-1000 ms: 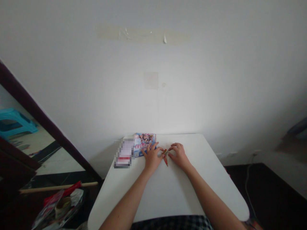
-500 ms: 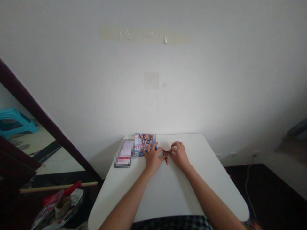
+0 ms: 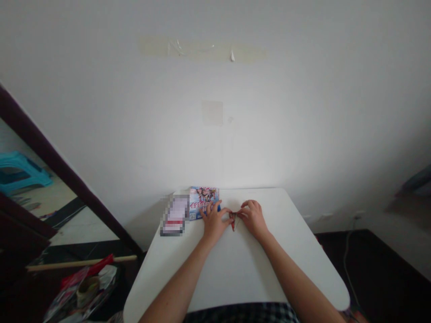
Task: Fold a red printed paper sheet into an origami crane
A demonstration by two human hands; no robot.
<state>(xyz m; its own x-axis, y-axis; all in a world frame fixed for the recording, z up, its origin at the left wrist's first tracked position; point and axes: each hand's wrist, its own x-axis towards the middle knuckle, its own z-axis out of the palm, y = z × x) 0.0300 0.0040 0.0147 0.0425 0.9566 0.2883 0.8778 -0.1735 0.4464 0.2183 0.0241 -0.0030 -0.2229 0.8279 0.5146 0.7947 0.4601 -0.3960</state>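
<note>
A small folded piece of printed paper (image 3: 233, 225), red and pale, tapers to a point toward me above the white table (image 3: 235, 269). My left hand (image 3: 214, 223) pinches its left side between thumb and forefinger. The other left fingers spread over the lower part of a colourful printed leaflet (image 3: 204, 195). On the right side, my right hand (image 3: 252, 218) pinches the paper's upper edge with thumb and forefinger, its other fingers curled. Fingertips hide much of the paper's upper part.
A pixelated phone-like object (image 3: 175, 216) lies at the table's left edge, beside the leaflet. Behind the table rises a white wall (image 3: 303, 112). A dark-framed mirror (image 3: 74, 184) leans at left, with a bag of mixed items (image 3: 87, 287) on the floor below.
Both hands stay almost in place, still pinching the folded paper. The right fingers have shifted very slightly, and the paper's visible face shows a little more pale area.
</note>
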